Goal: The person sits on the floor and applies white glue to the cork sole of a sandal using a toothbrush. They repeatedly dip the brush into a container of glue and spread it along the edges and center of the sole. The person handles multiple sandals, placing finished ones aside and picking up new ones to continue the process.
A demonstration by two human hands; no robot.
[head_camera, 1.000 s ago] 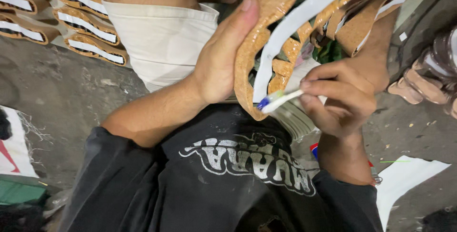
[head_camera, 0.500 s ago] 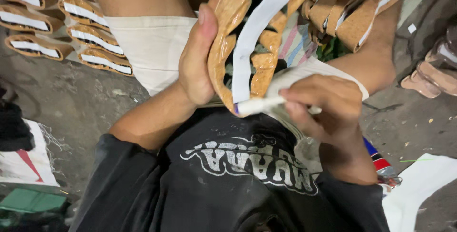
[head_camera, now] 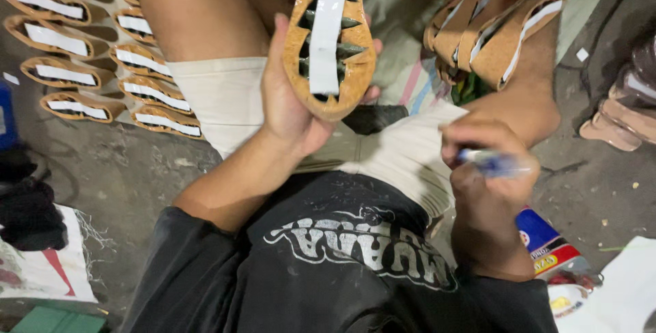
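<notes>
Left hand (head_camera: pixel 290 104) gripping tan strappy sandal upper (head_camera: pixel 329 39), right hand (head_camera: pixel 486 152) pinching blue pen (head_camera: pixel 493 163)

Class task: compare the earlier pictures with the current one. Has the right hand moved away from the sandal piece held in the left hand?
Yes. The right hand, gripping a blue pen, has dropped down and to the right, off the sandal piece, and now sits over the beige shorts.

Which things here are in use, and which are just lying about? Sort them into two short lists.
In use:
- tan sandal sole with a white strip, held up in the left hand
- blue pen-like tool, gripped in the right hand

Lying about:
- rows of soles on the floor
- pile of strapped sandal pieces
- colourful packet
- dark cloth
</notes>
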